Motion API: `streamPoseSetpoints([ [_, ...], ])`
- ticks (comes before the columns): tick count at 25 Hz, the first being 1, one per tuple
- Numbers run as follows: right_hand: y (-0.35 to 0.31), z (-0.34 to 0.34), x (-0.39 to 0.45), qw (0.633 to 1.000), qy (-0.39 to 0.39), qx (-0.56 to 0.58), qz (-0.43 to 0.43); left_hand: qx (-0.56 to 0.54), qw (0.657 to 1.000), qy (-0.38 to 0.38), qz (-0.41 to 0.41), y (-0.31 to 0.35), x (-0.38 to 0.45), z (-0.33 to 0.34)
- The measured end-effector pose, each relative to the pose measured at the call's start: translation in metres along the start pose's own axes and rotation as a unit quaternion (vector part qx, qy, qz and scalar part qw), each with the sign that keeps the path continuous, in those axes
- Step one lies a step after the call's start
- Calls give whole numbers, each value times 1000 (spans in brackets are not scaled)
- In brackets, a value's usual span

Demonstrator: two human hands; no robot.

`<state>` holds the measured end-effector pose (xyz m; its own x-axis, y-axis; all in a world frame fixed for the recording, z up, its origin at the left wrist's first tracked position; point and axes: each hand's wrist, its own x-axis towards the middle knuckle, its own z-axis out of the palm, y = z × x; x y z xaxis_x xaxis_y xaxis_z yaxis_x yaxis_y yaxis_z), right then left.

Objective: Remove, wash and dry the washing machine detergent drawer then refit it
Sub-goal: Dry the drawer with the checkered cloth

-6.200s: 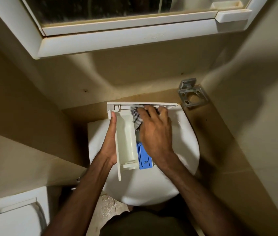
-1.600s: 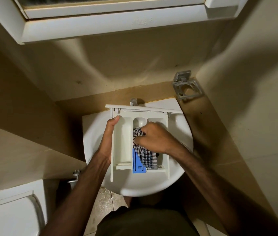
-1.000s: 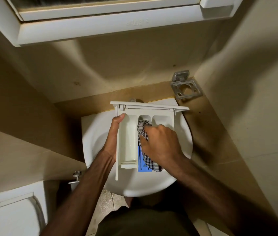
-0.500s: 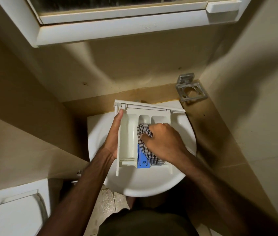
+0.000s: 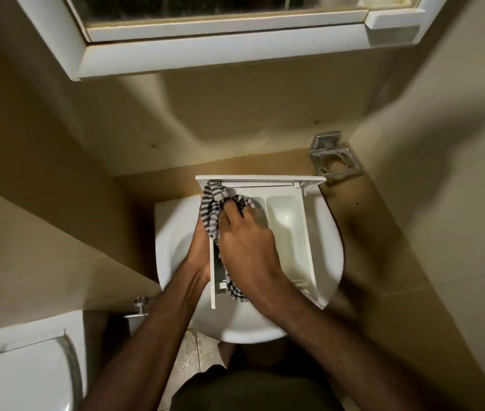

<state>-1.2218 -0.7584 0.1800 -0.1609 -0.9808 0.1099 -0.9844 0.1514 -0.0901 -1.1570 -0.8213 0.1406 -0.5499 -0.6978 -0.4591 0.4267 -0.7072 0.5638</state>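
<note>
Head view, looking down, shows us the white detergent drawer held over the white basin, its front panel toward the wall and its long body running back toward us. Our left hand lies along the drawer's left side wall; its fingers are mostly hidden behind the cloth and the wall, so we cannot tell whether they are curled. Our right hand is inside the drawer, its fingers curled and gripping a black-and-white checked cloth, pressing it into the far left corner just behind the front panel. One end of the cloth hangs down past the drawer's near end, under our right wrist. The right-hand compartment of the drawer lies open to view and bare. On the wall to the right of the basin sits a metal holder. A mirror cabinet hangs above, and a toilet lid shows at lower left.
</note>
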Motion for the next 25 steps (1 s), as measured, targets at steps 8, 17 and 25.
streamPoseSetpoints([
  [8, -9, -26, -4, 989, -98, 111, -7, 22, 999, -41, -22, 12, 1, -11],
  [17, -4, -46, 4, 974, -138, 179, 18, 110, 994, 0, -28, 22, 1, -9],
  [25, -12, -50, 2, 979, -119, 163, 14, 51, 998, -18, -29, 31, 5, -1],
])
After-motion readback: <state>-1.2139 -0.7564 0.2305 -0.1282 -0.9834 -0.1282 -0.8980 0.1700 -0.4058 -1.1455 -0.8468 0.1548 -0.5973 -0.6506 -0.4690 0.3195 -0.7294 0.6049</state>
